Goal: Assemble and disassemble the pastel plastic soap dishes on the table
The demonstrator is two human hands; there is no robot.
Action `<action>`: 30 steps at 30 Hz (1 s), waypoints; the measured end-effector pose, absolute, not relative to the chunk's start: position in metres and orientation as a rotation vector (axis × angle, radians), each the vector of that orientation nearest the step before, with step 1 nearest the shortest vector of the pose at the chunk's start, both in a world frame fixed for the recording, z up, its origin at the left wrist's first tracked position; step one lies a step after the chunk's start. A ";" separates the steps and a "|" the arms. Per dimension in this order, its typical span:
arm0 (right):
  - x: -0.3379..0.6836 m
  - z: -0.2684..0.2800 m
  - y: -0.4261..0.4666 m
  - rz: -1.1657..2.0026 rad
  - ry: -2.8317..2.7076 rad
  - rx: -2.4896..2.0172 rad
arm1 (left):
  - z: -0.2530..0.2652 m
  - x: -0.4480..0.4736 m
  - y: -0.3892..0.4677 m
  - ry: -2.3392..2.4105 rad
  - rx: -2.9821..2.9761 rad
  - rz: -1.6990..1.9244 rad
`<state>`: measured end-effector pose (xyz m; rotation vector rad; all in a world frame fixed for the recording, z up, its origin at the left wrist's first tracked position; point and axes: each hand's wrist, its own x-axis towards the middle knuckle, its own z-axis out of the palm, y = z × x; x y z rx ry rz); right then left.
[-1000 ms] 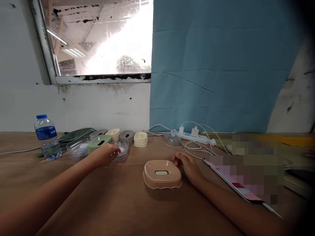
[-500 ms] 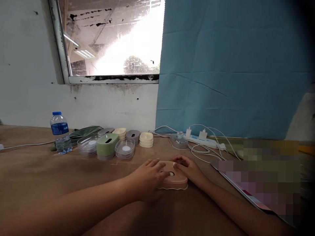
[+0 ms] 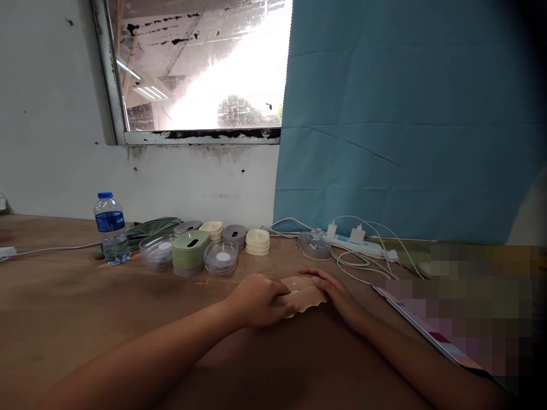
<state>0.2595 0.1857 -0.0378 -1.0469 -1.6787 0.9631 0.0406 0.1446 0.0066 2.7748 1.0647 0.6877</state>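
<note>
Between my hands is a peach oval container or lid (image 3: 308, 297) with a wavy lower edge, tilted up off the brown table. My left hand (image 3: 261, 300) grips its left side, with the thumb on top and the fingers around the front edge. Curled over the far right corner, my right hand (image 3: 337, 291) presses its fingers against the container. The underside is hidden, and so is most of the slot in its top.
Behind stand a green box (image 3: 190, 250), clear trays (image 3: 222, 259), a cream stack (image 3: 257, 242) and a water bottle (image 3: 111, 230). A grey container (image 3: 314, 245) sits beside a power strip (image 3: 363, 246) with looping cables. At right lies a flat panel (image 3: 427, 324), partly blurred out.
The peach container lay flat and is now tilted, its front edge raised. My left hand has closed from a loose touch to a grip, and my right fingers have moved further over it.
</note>
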 end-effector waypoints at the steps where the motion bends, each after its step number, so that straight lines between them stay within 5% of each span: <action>1: 0.259 -0.037 0.184 0.990 -1.683 -1.023 | 0.006 0.041 0.144 1.081 2.746 0.739; 12: 0.256 -0.046 0.194 1.030 -1.590 -0.988 | -0.018 0.040 0.175 1.105 1.868 1.185; 30: 0.251 -0.041 0.183 0.584 -1.670 -1.088 | -0.028 0.042 0.185 0.994 1.381 1.211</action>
